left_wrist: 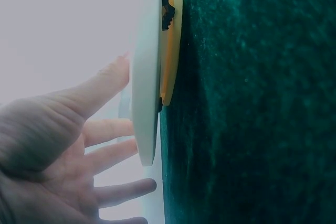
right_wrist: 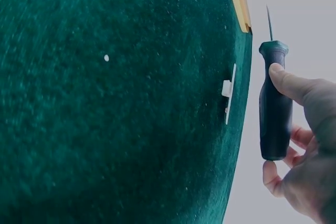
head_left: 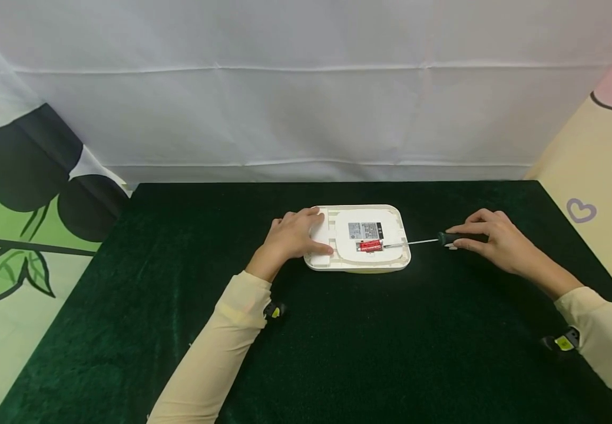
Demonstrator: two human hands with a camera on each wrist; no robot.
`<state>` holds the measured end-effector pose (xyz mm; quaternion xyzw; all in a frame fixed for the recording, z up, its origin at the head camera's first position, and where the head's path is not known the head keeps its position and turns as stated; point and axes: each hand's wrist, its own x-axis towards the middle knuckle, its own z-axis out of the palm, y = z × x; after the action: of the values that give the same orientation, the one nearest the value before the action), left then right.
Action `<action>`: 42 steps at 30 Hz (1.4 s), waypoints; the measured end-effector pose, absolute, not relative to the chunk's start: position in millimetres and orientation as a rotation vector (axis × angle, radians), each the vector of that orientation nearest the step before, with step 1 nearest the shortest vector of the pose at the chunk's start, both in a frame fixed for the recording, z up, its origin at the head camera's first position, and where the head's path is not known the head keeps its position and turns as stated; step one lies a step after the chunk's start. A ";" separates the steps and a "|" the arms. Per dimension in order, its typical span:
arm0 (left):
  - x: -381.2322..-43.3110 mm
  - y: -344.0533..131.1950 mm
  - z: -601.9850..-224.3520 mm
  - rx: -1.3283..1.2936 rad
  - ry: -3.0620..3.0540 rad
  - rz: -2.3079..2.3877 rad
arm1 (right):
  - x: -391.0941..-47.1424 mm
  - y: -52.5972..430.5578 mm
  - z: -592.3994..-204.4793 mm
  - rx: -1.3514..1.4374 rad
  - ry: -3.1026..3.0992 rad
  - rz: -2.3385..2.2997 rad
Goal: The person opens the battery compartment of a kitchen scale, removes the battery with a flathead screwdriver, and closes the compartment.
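A white device with rounded corners lies with a printed label and a small recess facing up. Red batteries sit in the recess. My left hand rests on the device's left end, thumb on the upper face and fingers spread; the left wrist view shows them fairly straight. My right hand grips a screwdriver by its dark handle, thumb along the side. The shaft points left, its tip right at the batteries. A thin white piece with a tab lies on the cloth below the handle.
Dark green cloth covers the table. A white curtain hangs behind its far edge, with printed panels at both sides. Under the device shows a yellow-orange layer. A tiny white speck lies on the cloth.
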<state>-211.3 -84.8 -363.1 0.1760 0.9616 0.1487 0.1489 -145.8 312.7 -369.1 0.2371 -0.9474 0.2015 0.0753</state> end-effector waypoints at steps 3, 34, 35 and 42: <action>-211.8 -84.6 -363.3 0.508 2.763 0.423 | -145.3 317.3 -367.2 0.663 -2.836 0.629; -211.3 -82.9 -362.2 0.502 2.765 0.407 | -148.1 378.7 -393.7 -0.035 -3.076 0.594; -211.2 -82.9 -362.2 0.501 2.764 0.408 | -147.8 378.3 -394.4 -0.042 -3.080 0.593; -210.6 -84.0 -362.7 0.490 2.759 0.414 | -146.8 377.2 -394.7 -0.063 -3.107 0.571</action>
<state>-210.6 -84.0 -362.7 0.1708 0.9624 0.1444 0.1540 -146.8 377.2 -394.7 -0.0199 -0.9833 0.1806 -0.0090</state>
